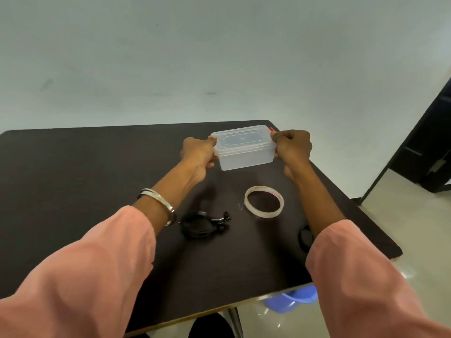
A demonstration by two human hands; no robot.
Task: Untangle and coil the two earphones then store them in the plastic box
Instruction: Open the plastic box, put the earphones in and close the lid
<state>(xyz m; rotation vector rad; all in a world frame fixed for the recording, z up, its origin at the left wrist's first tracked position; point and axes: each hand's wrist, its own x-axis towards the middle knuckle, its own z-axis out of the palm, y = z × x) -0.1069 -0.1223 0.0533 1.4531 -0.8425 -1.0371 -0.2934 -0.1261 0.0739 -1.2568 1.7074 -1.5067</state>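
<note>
Earphones are lying coiled on a dark table before a pale wall, nearer its front edge than both hands. Left hand and right hand are clasping the lidded plastic box by its ends, toward the far edge.

— Where is the box?
— At the table's far side, between the left hand and right hand.
— And nearer?
— The tape roll lies before it; one coiled earphone left of the tape, another right, partly under the right arm.
</note>
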